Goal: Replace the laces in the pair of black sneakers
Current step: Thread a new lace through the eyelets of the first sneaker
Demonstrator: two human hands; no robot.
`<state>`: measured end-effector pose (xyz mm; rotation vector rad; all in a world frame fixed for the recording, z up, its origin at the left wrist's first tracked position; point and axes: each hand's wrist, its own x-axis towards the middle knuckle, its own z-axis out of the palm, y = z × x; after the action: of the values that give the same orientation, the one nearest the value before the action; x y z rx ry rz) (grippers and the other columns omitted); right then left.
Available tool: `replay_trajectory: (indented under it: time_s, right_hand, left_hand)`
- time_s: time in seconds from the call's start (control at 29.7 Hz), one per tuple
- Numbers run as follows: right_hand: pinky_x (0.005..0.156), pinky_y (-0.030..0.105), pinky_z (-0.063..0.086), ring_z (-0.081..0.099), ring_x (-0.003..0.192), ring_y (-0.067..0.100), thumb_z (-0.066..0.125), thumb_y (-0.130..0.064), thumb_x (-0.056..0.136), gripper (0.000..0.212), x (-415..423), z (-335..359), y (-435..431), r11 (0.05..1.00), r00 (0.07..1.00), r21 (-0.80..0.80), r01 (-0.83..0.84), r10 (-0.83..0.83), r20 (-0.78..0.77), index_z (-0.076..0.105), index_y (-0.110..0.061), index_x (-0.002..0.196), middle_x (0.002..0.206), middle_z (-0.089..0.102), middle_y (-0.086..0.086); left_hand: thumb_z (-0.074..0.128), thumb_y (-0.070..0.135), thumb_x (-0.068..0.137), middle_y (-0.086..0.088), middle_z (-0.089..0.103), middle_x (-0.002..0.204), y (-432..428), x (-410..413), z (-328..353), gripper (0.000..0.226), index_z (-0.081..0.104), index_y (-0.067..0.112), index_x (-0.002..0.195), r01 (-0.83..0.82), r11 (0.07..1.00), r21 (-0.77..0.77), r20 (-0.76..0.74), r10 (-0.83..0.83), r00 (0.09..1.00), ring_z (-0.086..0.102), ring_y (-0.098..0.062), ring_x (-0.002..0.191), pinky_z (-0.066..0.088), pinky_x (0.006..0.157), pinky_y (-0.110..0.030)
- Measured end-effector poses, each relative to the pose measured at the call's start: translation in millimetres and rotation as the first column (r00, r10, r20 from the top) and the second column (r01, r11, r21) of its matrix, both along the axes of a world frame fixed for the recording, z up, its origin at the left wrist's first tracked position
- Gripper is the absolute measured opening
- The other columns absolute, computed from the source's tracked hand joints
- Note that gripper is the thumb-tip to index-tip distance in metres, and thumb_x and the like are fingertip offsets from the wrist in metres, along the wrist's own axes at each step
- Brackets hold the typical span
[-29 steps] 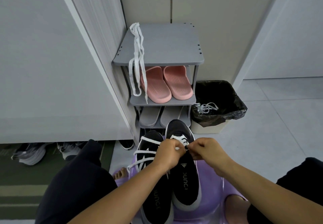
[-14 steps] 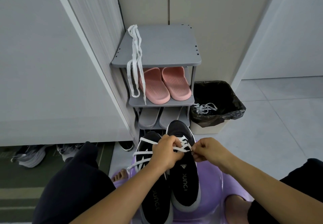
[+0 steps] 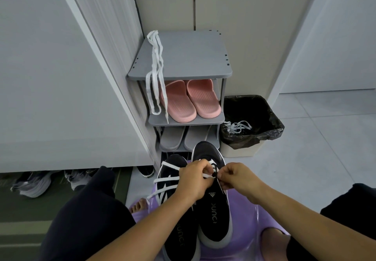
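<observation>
Lower centre of frame | my left grip (image 3: 193, 181) pinches the white lace (image 3: 208, 176) | my right grip (image 3: 238, 179) pinches the same lace | both above the right-hand black sneaker (image 3: 213, 220)

On my feed, a grey shoe rack (image 3: 183, 57) sits at 12 o'clock, hard against beige wall panels (image 3: 166, 0) w/ a vertical seam. Pink slippers (image 3: 191, 100) are on its 2nd shelf, a grey pair (image 3: 173, 138) on the shelf below. Just beside the rack at 1 o'clock is a beige bin (image 3: 240, 152) w/ a black liner (image 3: 254, 110). Pale grey floor tiles (image 3: 315, 148) run from 1 to 3 o'clock, w/ a white wall (image 3: 335, 36) at 2. A big white panel (image 3: 50, 77) fills 9 to 11, w/ grey trainers (image 3: 32, 183) tucked under its bottom edge at 9. There's a green striped mat (image 3: 20, 209) at 8 and a lilac plastic stool (image 3: 250, 220) at 6. Light is soft, even, cool.
</observation>
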<state>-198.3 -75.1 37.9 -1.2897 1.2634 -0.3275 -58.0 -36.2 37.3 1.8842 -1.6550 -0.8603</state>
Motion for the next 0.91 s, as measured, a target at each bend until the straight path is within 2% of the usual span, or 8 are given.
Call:
replay_trajectory:
  time_s: [0.17, 0.27, 0.34, 0.44, 0.51, 0.61, 0.78, 0.91]
  right_hand:
    - [0.046, 0.02, 0.054, 0.062, 0.047, 0.013, 0.037, 0.007, 0.094, 0.03, -26, 11, -30, 0.968, 0.968, 0.039, 0.248, -0.248, 0.017, 0.049, 0.0, 0.068, 0.065, 0.057, 0.012]
    - [0.04, 0.022, 0.051, 0.057, 0.033, 0.01, 0.038, 0.007, 0.093, 0.027, -80, 7, -71, 0.861, 0.845, -0.087, 0.501, -0.508, -0.164, 0.046, 0.001, 0.068, 0.064, 0.056, 0.016]
    - [0.055, 0.036, 0.055, 0.06, 0.036, 0.019, 0.044, 0.005, 0.089, 0.014, -102, -3, -80, 0.834, 0.76, -0.185, 0.519, -0.55, -0.348, 0.047, 0.003, 0.076, 0.071, 0.058, 0.021]
    - [0.085, 0.04, 0.047, 0.061, 0.085, 0.036, 0.057, -0.002, 0.085, 0.021, -81, -12, -61, 0.918, 0.777, -0.354, 0.18, -0.353, -0.521, 0.054, 0.001, 0.106, 0.113, 0.049, 0.026]
    - [0.086, 0.024, 0.043, 0.056, 0.086, 0.022, 0.062, -0.006, 0.085, 0.024, -50, -7, -37, 0.915, 0.913, -0.392, -0.102, -0.071, -0.402, 0.062, -0.006, 0.109, 0.112, 0.048, 0.007]
    - [0.07, 0.007, 0.04, 0.05, 0.072, 0.003, 0.066, -0.012, 0.084, 0.017, -17, -1, -13, 0.829, 0.893, -0.362, -0.426, 0.323, -0.313, 0.065, -0.015, 0.1, 0.096, 0.052, -0.006]
    - [0.067, 0.014, 0.036, 0.053, 0.076, 0.009, 0.058, -0.018, 0.087, 0.003, -9, -4, -8, 0.674, 0.791, -0.461, -0.577, 0.321, -0.52, 0.059, -0.021, 0.087, 0.083, 0.05, -0.008]
    - [0.08, 0.03, 0.045, 0.058, 0.107, 0.023, 0.041, -0.007, 0.092, 0.026, -34, 3, -22, 0.653, 0.429, -0.29, -0.7, 0.06, -0.901, 0.054, -0.015, 0.113, 0.115, 0.055, 0.003]
  left_hand:
    - [0.068, 0.016, 0.077, 0.018, 0.052, 0.07, 0, 5, -6, 0.027, 0.056, 0.024, 0.099, -0.001, 1.0, 0.017, 0.001, 0.001, 1.0, 0.046, -0.003, 0.074, 0.04, 0.094, -0.037]
    - [0.069, 0.017, 0.075, 0.018, 0.055, 0.078, 2, 7, -9, 0.032, 0.055, 0.025, 0.103, -0.018, 1.0, 0.005, -0.021, 0.018, 1.0, 0.048, -0.009, 0.081, 0.04, 0.094, -0.037]
    - [0.072, 0.017, 0.073, 0.015, 0.054, 0.087, 3, 9, -7, 0.037, 0.053, 0.026, 0.104, -0.05, 0.999, -0.007, -0.111, 0.049, 0.993, 0.05, -0.009, 0.085, 0.042, 0.091, -0.031]
    - [0.068, 0.009, 0.08, 0.007, 0.054, 0.092, -4, 25, 6, 0.028, 0.053, 0.02, 0.101, -0.281, 0.96, -0.01, -0.336, 0.262, 0.905, 0.051, -0.01, 0.088, 0.044, 0.082, -0.021]
    - [0.061, 0.005, 0.084, 0.003, 0.054, 0.094, -11, 43, 15, 0.023, 0.053, 0.013, 0.104, -0.431, 0.902, 0.032, -0.387, 0.409, 0.827, 0.052, -0.013, 0.09, 0.043, 0.076, -0.017]
    - [0.068, 0.012, 0.081, -0.001, 0.051, 0.108, -11, 56, 20, 0.036, 0.048, 0.014, 0.111, -0.425, 0.893, 0.151, -0.382, 0.449, 0.808, 0.049, -0.012, 0.097, 0.04, 0.076, -0.018]
    - [0.082, 0.039, 0.062, 0.007, 0.038, 0.129, 7, 29, 16, 0.083, 0.039, 0.026, 0.131, -0.104, 0.984, 0.145, -0.051, 0.112, 0.992, 0.036, -0.013, 0.123, 0.029, 0.109, -0.037]
    - [0.08, 0.045, 0.064, 0.006, 0.031, 0.139, 14, 27, 15, 0.09, 0.03, 0.029, 0.137, -0.018, 0.987, 0.16, 0.092, 0.003, 0.996, 0.026, -0.011, 0.128, 0.011, 0.115, -0.045]
